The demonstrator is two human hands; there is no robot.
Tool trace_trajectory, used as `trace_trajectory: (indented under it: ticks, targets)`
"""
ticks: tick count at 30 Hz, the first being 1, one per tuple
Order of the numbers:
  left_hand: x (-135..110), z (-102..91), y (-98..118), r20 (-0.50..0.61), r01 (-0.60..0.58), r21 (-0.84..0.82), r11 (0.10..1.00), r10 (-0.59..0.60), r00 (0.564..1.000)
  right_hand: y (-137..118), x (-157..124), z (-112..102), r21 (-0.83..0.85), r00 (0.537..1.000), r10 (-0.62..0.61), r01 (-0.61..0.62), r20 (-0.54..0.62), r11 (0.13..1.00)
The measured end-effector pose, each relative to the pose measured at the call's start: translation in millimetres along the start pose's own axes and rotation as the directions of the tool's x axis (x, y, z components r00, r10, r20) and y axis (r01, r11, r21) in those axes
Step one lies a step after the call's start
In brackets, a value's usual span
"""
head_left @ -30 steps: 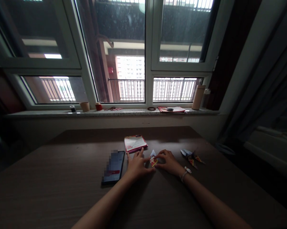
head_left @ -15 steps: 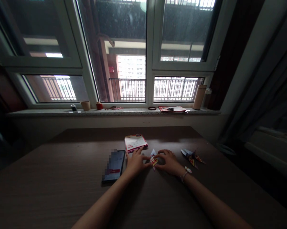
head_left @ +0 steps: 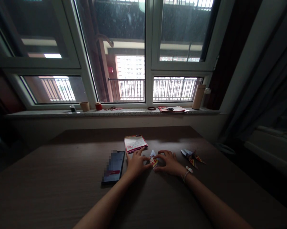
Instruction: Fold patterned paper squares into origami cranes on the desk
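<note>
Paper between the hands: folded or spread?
Folded: the paper has a small pointed outline, with pale and printed areas both showing, between the left hand and right hand.

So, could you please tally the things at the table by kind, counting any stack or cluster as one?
Black rectangular phone: 1
White, red-edged paper stack: 1
Pointed, printed folded paper, centre: 1
Pointed, printed folded-paper cluster, right: 1
Total: 4
</note>
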State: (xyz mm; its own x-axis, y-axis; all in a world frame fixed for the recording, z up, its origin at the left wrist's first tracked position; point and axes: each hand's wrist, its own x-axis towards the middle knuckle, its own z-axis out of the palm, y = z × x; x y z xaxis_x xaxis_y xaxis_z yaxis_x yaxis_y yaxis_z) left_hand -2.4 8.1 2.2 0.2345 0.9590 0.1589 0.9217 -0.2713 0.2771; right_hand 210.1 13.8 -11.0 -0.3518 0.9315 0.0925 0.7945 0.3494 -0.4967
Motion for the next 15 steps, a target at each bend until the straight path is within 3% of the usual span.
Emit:
trace_trajectory:
  ticks: [9,15]
  targets:
    - [-1.7,1.3,-1.2,-0.019,-0.062,-0.115,0.991,0.06,0.998,10.4,10.4,5.9,0.03,0.99,-0.012,0.016,-0.141,0.999]
    - [4.2,8.7,2.2,-0.027,-0.019,-0.115,0.993,0.016,1.0,3.7,13.9,11.8,0.021,0.982,0.042,-0.038,-0.187,0.999]
